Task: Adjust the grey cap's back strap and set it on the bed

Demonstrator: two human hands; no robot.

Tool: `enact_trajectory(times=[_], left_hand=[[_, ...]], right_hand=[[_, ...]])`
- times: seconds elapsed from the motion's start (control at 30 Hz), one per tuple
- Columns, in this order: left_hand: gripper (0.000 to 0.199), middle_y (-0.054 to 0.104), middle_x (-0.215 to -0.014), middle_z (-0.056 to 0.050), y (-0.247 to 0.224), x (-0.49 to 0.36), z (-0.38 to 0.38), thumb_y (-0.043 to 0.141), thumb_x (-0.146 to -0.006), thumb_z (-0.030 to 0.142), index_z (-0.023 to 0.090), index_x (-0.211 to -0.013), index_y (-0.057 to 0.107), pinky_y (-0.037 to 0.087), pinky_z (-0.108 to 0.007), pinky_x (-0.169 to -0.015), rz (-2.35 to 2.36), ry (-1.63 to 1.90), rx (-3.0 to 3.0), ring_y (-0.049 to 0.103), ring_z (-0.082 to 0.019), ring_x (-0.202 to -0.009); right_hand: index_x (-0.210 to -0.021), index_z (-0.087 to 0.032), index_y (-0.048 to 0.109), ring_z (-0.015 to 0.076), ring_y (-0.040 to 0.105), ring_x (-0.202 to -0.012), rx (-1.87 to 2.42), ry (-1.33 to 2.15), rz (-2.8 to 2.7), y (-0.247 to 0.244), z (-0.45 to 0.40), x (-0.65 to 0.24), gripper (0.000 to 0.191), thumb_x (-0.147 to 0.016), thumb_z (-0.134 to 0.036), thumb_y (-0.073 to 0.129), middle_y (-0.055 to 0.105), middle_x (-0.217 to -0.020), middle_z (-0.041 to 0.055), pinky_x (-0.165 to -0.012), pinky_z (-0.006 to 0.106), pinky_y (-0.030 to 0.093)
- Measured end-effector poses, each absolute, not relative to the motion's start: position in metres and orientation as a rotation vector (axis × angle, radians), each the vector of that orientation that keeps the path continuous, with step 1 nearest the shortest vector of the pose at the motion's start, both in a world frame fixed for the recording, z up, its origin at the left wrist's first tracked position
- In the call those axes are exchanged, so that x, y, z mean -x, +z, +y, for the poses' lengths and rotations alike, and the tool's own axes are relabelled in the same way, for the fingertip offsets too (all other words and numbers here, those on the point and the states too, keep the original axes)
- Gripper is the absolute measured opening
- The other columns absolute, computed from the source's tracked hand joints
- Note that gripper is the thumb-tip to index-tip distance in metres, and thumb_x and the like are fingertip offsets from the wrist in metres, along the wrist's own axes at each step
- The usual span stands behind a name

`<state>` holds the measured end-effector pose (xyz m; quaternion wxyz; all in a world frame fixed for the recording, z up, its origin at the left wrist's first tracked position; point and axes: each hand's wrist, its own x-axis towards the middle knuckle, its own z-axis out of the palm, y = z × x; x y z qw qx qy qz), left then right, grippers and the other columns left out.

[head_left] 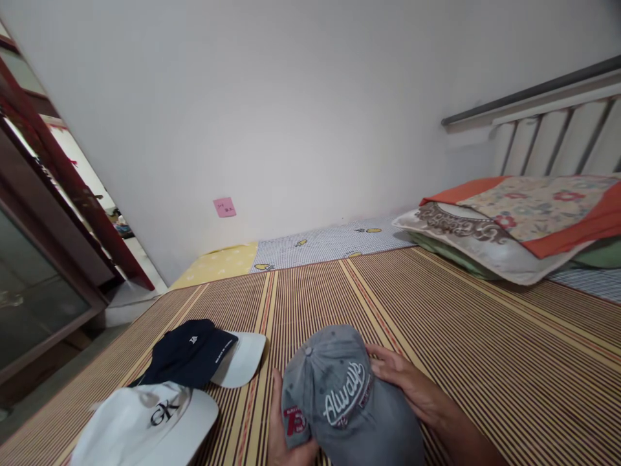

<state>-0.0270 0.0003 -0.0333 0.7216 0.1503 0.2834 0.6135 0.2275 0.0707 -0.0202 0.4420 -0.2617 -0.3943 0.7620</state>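
A grey cap (339,395) with white "Always" lettering is held low over the striped mat (466,336). My left hand (286,433) grips its left side, the thumb up along the edge and the fingers partly under the cap. On the other side, my right hand (412,382) is closed on the cap's edge near the brim. To the left lies a white cap (140,424) with dark letters. Behind it rests a navy cap (187,353), its brim partly over the pale brim of another cap (242,362), whose crown is hidden.
Stacked pillows (485,243) with a floral and orange cover (548,207) lie at the right, near a radiator (557,139). A wall with a pink note (224,207) stands behind the mat. At the far left are a glass-fronted cabinet (33,310) and a doorway.
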Motion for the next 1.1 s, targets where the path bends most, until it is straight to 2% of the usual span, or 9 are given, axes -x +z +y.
enact_trajectory(times=[0.13,0.3,0.47,0.53,0.63,0.7,0.83,0.97,1.1], left_hand=[[0.066,0.075,-0.132,-0.011,-0.039,0.024,0.002,0.052,-0.092,0.066,0.030,-0.148,0.056,0.038,-0.053,-0.121,0.533,1.343,-0.370,0.061,-0.032,-0.134],[0.069,0.075,-0.131,-0.009,-0.041,0.024,0.006,0.042,-0.093,0.073,0.031,-0.145,0.059,0.030,-0.048,-0.126,0.390,1.263,-0.366,0.058,-0.029,-0.138],[0.059,0.080,-0.118,-0.009,-0.033,0.027,0.009,0.047,-0.094,0.068,0.026,-0.123,0.076,0.031,-0.047,-0.126,0.348,1.346,-0.360,0.063,-0.029,-0.132],[0.043,0.081,-0.116,-0.009,-0.030,0.028,0.010,0.054,-0.097,0.055,0.024,-0.110,0.082,0.034,-0.047,-0.124,0.363,1.377,-0.337,0.070,-0.028,-0.123],[0.021,0.083,-0.104,-0.008,-0.023,0.027,0.009,0.063,-0.094,0.019,0.020,-0.094,0.084,0.043,-0.046,-0.120,0.551,1.385,-0.269,0.078,-0.025,-0.105],[0.024,0.084,-0.098,-0.010,-0.016,0.025,0.007,0.062,-0.090,0.007,0.017,-0.086,0.084,0.049,-0.046,-0.115,0.692,1.369,-0.223,0.079,-0.025,-0.102],[0.036,0.084,-0.095,-0.014,-0.005,0.022,0.005,0.050,-0.097,0.010,0.012,-0.081,0.082,0.057,-0.045,-0.106,0.757,1.320,-0.169,0.076,-0.028,-0.110],[0.038,0.084,-0.095,-0.012,-0.005,0.020,0.007,0.047,-0.100,0.015,0.012,-0.084,0.081,0.059,-0.043,-0.104,0.714,1.250,-0.148,0.074,-0.028,-0.115],[0.039,0.084,-0.095,-0.014,-0.007,0.018,0.011,0.046,-0.101,0.015,0.010,-0.083,0.081,0.056,-0.045,-0.107,0.739,1.272,-0.093,0.072,-0.030,-0.119]], right_hand=[[-0.124,-0.023,0.074,0.0330,0.070,-0.119,0.497,1.990,-0.990,-0.020,0.067,-0.225,0.060,-0.070,-0.042,0.091,0.078,-0.120,0.0136,-0.112,0.051,0.043],[-0.125,-0.025,0.074,0.0316,0.068,-0.122,0.456,1.963,-1.023,-0.021,0.065,-0.226,0.056,-0.074,-0.042,0.088,0.076,-0.125,0.0133,-0.115,0.047,0.042],[-0.125,-0.024,0.074,0.0321,0.068,-0.123,0.431,1.931,-0.975,-0.025,0.071,-0.226,0.059,-0.070,-0.040,0.091,0.077,-0.123,0.0143,-0.116,0.050,0.040],[-0.119,-0.024,0.075,0.0313,0.068,-0.123,0.490,1.891,-0.936,-0.028,0.074,-0.226,0.054,-0.070,-0.038,0.092,0.077,-0.122,0.0140,-0.118,0.051,0.037],[-0.116,-0.024,0.076,0.0317,0.068,-0.122,0.566,1.853,-0.915,-0.029,0.077,-0.228,0.053,-0.068,-0.038,0.093,0.077,-0.121,0.0137,-0.120,0.053,0.034],[-0.116,-0.024,0.076,0.0321,0.068,-0.121,0.582,1.858,-0.948,-0.027,0.076,-0.228,0.055,-0.067,-0.039,0.094,0.077,-0.121,0.0130,-0.120,0.054,0.032],[-0.114,-0.022,0.077,0.0335,0.063,-0.128,0.493,1.881,-1.093,-0.017,0.067,-0.226,0.054,-0.067,-0.045,0.093,0.076,-0.123,0.0136,-0.119,0.053,0.034],[-0.108,-0.023,0.079,0.0335,0.062,-0.129,0.430,1.920,-1.082,-0.013,0.059,-0.223,0.047,-0.069,-0.047,0.090,0.078,-0.121,0.0112,-0.118,0.051,0.037],[-0.106,-0.022,0.079,0.0352,0.065,-0.126,0.540,1.894,-0.989,-0.021,0.062,-0.221,0.051,-0.063,-0.046,0.093,0.080,-0.115,0.0113,-0.119,0.053,0.036]])
